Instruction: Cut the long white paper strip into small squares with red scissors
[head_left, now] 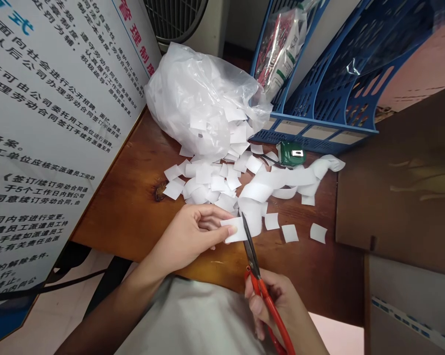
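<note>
Spreading under everything, the wooden table bears a clear plastic bag at twelve o'clock, white pieces at its mouth. A curling paper strip runs toward three o'clock, a fair length apparently left uncut. At five o'clock the right hand grips red-handled scissors; at seven, the left hand pinches a paper end beside the blades. Many paper squares look already cut, heaped near the centre, three more at four o'clock.
</note>
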`<state>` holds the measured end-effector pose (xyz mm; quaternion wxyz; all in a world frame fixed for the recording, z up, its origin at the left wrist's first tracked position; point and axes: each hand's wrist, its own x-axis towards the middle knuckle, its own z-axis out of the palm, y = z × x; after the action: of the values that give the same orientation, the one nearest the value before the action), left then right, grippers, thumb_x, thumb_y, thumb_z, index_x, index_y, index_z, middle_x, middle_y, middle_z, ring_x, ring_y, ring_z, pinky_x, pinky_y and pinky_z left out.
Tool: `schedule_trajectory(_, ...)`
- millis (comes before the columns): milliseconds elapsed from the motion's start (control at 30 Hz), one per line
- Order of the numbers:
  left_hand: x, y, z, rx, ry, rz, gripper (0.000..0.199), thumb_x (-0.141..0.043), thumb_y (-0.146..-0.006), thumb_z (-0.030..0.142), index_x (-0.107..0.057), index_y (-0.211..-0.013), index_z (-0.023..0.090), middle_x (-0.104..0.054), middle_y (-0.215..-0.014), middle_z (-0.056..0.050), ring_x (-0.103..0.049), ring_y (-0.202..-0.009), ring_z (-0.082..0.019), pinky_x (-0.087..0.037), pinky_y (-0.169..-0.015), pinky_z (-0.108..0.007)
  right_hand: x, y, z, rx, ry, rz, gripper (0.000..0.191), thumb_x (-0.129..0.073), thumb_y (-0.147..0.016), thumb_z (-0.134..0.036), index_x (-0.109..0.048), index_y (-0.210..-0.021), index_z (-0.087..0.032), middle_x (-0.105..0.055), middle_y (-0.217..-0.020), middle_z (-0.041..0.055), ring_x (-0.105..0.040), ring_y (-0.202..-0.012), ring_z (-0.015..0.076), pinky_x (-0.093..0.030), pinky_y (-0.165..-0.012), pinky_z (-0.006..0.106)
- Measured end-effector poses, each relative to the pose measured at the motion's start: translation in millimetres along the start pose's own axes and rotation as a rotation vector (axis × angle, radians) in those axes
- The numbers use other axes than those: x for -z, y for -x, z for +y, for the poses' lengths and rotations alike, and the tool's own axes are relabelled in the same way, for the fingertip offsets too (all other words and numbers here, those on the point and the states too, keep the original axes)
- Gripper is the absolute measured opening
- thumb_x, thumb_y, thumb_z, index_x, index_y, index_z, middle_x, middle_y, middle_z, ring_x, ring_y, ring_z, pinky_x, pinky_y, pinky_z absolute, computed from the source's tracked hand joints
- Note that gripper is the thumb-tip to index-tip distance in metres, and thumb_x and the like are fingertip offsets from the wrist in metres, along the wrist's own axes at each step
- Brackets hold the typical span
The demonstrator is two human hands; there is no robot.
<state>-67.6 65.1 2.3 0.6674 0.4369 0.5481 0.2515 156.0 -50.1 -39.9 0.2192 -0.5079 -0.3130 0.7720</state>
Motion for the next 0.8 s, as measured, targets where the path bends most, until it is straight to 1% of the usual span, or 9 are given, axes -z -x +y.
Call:
schedule_trajectory(167, -0.4, 0, 0, 0.007, -0.017, -0.009, 0.031, -0.080, -0.084, 0.041, -0.076, -0.103, 0.017, -0.068, -0.073, -0.002, -0.060, -0.063, -0.009, -0.050, -0.055, -0.015, 0, -1, 4, -0.007, -0.005, 0.005, 0.048, -0.072, -0.086, -0.059, -0.054, -0.083, -0.015, -0.049, -0.062, -0.0034, -0.048, -0.043, 0.0069, -0.038, -0.043, 0.019)
schedule_trajectory(300, -0.9, -1, 0, -0.005, -0.017, -0.005, 0.030, -0.079, -0.084, 0.041, -0.076, -0.102, 0.017, -0.067, -0.073, -0.001, -0.059, -0.063, -0.009, -0.050, -0.056, -0.015, -2, 0, 0, -0.026, 0.049, 0.026, 0.053, -0.069, -0.085, -0.065, -0.050, -0.077, -0.016, -0.048, -0.057, -0.0039, -0.047, -0.040, 0.0073, -0.032, -0.041, 0.018)
schedule_trajectory(367, -1.4, -1, -1, -0.009, -0.009, 0.004, 0.029, -0.079, -0.084, 0.040, -0.076, -0.101, 0.017, -0.066, -0.071, 0.000, -0.058, -0.062, -0.008, -0.050, -0.056, -0.015, -5, 0, 0, -0.052, 0.091, 0.050, 0.055, -0.067, -0.085, -0.068, -0.047, -0.074, -0.017, -0.047, -0.052, -0.0043, -0.044, -0.038, 0.0069, -0.031, -0.041, 0.019)
schedule_trajectory(467, -1.6, 1, -1, -0.012, -0.004, 0.005, 0.029, -0.079, -0.085, 0.041, -0.077, -0.101, 0.018, -0.067, -0.072, -0.001, -0.059, -0.063, -0.009, -0.050, -0.056, -0.015, -10, -2, 2, -0.080, 0.114, 0.082, 0.055, -0.066, -0.085, -0.070, -0.048, -0.076, -0.018, -0.048, -0.046, -0.0039, -0.041, -0.036, 0.0075, -0.032, -0.042, 0.020)
schedule_trajectory(567, 2.5, 4, 3, -0.041, -0.021, 0.031, 0.030, -0.076, -0.087, 0.043, -0.075, -0.105, 0.018, -0.073, -0.081, -0.003, -0.065, -0.071, -0.013, -0.053, -0.060, -0.018, -10, -3, 1, -0.074, 0.133, 0.172, 0.056, -0.067, -0.082, -0.071, -0.049, -0.075, -0.019, -0.047, -0.049, -0.0040, -0.042, -0.038, 0.0096, -0.032, -0.041, 0.022)
schedule_trajectory(633, 8.4, 7, 7, -0.095, -0.060, 0.094, 0.030, -0.074, -0.089, 0.042, -0.070, -0.109, 0.019, -0.074, -0.084, -0.002, -0.067, -0.074, -0.013, -0.053, -0.065, -0.019, -6, -2, -4, -0.028, 0.304, 0.310, 0.051, -0.069, -0.083, -0.065, -0.051, -0.074, -0.019, -0.047, -0.055, -0.0025, -0.045, -0.046, 0.0115, -0.036, -0.046, 0.025)
schedule_trajectory(700, 15.4, 9, 11, -0.159, -0.136, 0.182, 0.029, -0.071, -0.092, 0.042, -0.063, -0.112, 0.022, -0.073, -0.081, 0.000, -0.067, -0.074, -0.013, -0.050, -0.067, -0.019, 0, 1, -11, 0.049, 0.590, 0.444, 0.041, -0.068, -0.087, -0.056, -0.055, -0.076, -0.019, -0.054, -0.064, 0.0006, -0.050, -0.057, 0.0144, -0.041, -0.056, 0.027)
schedule_trajectory(767, 21.2, 8, 14, -0.200, -0.254, 0.266, 0.027, -0.068, -0.094, 0.043, -0.059, -0.110, 0.023, -0.072, -0.079, 0.001, -0.065, -0.071, -0.014, -0.046, -0.063, -0.021, 5, 3, -18, 0.135, 0.840, 0.522, 0.028, -0.064, -0.092, -0.049, -0.063, -0.090, -0.021, -0.066, -0.082, 0.0038, -0.059, -0.069, 0.0183, -0.047, -0.065, 0.031)
schedule_trajectory(800, 23.0, 7, 15, -0.223, -0.311, 0.290, 0.025, -0.066, -0.095, 0.043, -0.059, -0.108, 0.023, -0.071, -0.080, 0.001, -0.064, -0.070, -0.014, -0.045, -0.061, -0.022, 7, 2, -20, 0.177, 0.926, 0.536, 0.024, -0.061, -0.094, -0.045, -0.065, -0.099, -0.022, -0.069, -0.094, 0.0049, -0.063, -0.075, 0.0198, -0.050, -0.069, 0.032)
